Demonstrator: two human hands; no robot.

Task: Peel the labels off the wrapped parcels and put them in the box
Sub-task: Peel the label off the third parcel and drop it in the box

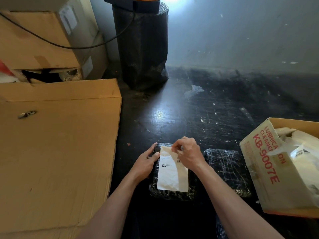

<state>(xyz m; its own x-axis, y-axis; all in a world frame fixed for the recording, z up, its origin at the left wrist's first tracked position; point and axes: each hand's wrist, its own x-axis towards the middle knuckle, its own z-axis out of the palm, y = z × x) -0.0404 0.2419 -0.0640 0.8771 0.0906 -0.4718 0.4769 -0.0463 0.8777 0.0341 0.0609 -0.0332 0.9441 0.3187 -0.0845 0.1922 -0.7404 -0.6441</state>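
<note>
A black wrapped parcel [170,194] lies on the dark floor in front of me, with a white paper label [172,175] stuck on its top. My left hand [146,163] presses on the parcel's left side, thumb at the label's upper left edge. My right hand [187,152] pinches the label's top edge between thumb and fingers. A second black wrapped parcel [227,171] with no label showing lies just to the right. An open cardboard box [259,161] with red lettering stands at the right, holding crumpled white paper [300,149].
A large flat cardboard carton [57,149] fills the left side, with more stacked cartons [39,40] behind it. A tall black wrapped roll [143,49] stands at the back by the wall. A cable [51,44] hangs across the cartons.
</note>
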